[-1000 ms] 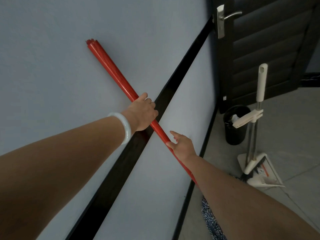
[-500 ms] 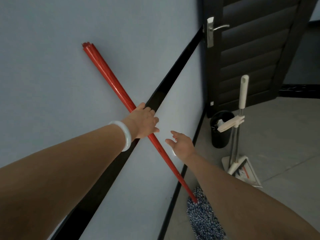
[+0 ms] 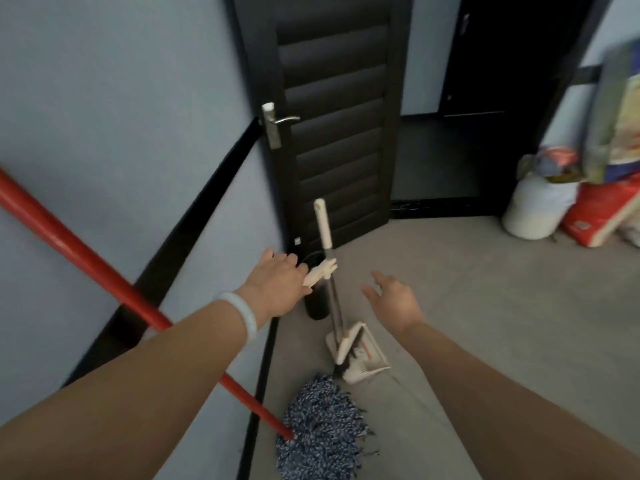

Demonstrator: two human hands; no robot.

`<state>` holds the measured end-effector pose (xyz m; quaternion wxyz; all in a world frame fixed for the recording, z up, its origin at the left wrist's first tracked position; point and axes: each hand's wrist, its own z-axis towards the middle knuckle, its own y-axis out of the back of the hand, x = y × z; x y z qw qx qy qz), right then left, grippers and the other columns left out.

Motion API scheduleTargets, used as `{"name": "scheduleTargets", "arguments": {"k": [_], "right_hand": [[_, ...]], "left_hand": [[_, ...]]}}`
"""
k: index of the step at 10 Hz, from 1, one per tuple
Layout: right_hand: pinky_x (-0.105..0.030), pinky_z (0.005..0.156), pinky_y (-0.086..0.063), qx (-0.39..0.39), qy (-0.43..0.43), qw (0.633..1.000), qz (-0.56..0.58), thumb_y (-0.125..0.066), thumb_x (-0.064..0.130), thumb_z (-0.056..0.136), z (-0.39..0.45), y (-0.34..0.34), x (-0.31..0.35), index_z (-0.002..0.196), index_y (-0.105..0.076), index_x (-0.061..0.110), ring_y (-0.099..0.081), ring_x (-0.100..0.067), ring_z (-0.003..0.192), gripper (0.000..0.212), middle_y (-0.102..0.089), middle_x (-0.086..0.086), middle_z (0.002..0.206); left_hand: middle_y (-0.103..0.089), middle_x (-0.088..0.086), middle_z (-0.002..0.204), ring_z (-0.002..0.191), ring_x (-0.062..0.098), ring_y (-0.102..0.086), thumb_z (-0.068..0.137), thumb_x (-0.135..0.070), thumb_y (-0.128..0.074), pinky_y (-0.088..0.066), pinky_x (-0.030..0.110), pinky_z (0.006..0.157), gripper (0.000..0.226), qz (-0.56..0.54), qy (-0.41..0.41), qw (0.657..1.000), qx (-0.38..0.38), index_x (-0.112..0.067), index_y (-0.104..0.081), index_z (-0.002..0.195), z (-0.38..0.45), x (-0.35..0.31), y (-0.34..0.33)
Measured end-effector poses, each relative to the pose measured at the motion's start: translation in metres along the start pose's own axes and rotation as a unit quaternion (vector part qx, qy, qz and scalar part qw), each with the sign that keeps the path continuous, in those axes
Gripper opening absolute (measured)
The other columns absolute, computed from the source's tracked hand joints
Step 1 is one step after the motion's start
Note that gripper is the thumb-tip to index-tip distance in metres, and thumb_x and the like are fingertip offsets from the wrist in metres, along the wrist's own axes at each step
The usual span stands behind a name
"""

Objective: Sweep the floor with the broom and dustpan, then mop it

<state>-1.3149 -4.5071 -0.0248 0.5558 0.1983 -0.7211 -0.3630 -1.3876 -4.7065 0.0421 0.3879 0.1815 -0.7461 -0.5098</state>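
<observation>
Two hands out, both empty. Left hand (image 3: 277, 285) at 12 o'clock, fingers loosely spread, just short of broom (image 3: 325, 258); whether touching clip, cannot tell. Right hand (image 3: 394, 303) at 1 o'clock, fingers relaxed and wide. Broom upright, clipped into dustpan (image 3: 360, 355), beside black bin (image 3: 317, 306) by door (image 3: 336, 116). Likely light, stiff; take pale upper handle. Mop (image 3: 322, 427) leans on wall, head soft, floppy, at 6 o'clock on floor (image 3: 485, 306).

Both forearms were bare, without sleeves; a smooth white bangle (image 3: 242, 315) circled the left wrist.
</observation>
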Motion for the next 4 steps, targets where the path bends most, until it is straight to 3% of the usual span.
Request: {"name": "scheduleTargets", "arguments": {"k": [1,4], "right_hand": [[-0.035,0.108,-0.037,-0.076,-0.060,0.995,-0.010,-0.049,0.041,0.096,-0.014,0.077,-0.059,0.144,-0.042,0.014,-0.048,-0.030,0.128,0.055,-0.050,-0.015,0.139],[-0.038,0.105,-0.037,-0.253,-0.194,0.945,-0.074,-0.048,0.043,0.096,-0.091,0.302,-0.224,0.144,-0.041,0.014,-0.047,-0.032,0.127,0.057,-0.050,-0.016,0.138]], "left_hand": [[-0.051,0.010,0.127,0.116,0.029,-0.048,0.099,-0.048,-0.035,-0.028,0.045,0.100,0.047,-0.024,-0.044,0.998,-0.042,-0.015,-0.047,0.131,0.041,-0.064,0.040],[-0.047,0.012,0.131,0.122,0.030,-0.043,0.100,-0.048,-0.036,-0.025,0.044,0.104,0.050,-0.106,-0.179,0.965,-0.162,-0.014,-0.044,0.136,0.139,-0.282,0.223]]}}
